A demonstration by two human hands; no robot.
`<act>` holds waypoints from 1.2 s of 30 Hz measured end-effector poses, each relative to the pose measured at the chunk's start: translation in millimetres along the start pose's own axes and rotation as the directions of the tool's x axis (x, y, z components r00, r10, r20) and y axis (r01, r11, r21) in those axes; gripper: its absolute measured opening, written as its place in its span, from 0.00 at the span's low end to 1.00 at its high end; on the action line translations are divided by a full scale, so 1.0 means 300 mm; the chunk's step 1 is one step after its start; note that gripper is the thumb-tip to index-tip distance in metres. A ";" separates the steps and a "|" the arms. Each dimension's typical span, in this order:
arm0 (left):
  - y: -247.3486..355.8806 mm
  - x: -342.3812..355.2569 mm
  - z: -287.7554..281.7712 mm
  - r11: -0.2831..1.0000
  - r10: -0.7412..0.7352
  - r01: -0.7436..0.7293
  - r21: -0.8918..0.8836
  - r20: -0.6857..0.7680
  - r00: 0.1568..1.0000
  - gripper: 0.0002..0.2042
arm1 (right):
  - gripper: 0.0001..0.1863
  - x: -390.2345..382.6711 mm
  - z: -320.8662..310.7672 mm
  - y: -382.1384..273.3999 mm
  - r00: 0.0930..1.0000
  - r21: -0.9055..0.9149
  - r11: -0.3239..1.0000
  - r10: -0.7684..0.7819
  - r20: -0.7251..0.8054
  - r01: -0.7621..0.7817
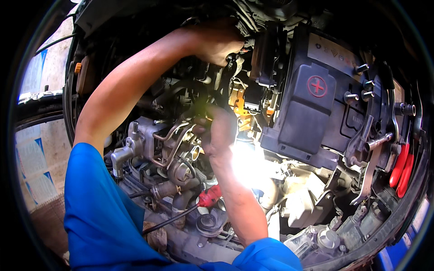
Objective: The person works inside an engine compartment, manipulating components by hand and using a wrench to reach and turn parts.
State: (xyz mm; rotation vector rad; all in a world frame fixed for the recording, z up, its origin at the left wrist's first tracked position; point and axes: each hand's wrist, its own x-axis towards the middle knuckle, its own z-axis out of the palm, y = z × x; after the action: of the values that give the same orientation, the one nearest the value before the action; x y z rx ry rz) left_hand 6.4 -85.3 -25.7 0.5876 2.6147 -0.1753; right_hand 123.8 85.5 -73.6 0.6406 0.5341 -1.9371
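Observation:
Both my arms reach into a car's engine bay. My left hand [220, 44] is at the far middle, its fingers curled down among wires and hoses beside a dark upright housing [264, 56]. What it grips is hidden. Nearer to me, my right hand [220, 128] has bent fingers beside thin metal pipes [174, 131]; it looks closed, but what is in it cannot be made out. A greenish-yellow blur shows just above its fingers. A red-headed work light [209, 196] with a black cable lies below it, near a bright glare.
On the right stands a black-covered battery [305, 108] with several sockets on top. A ratchet [379, 141] and red-handled pliers [401, 170] lie along the right edge. A metal fitting [128, 150] and hoses crowd the left. The front body edge runs along the bottom.

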 end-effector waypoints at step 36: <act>0.089 -0.007 -0.145 0.997 -0.070 0.068 0.041 0.050 0.996 0.16 | 0.03 0.029 -0.080 -0.050 0.993 -0.007 0.993 0.118 0.020 -0.118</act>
State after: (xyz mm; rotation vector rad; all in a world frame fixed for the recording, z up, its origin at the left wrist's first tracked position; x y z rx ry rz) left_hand 2.1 -52.6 13.3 0.4998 2.5887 -0.2610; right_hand 111.8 100.6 -96.0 0.6338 0.4783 -1.8283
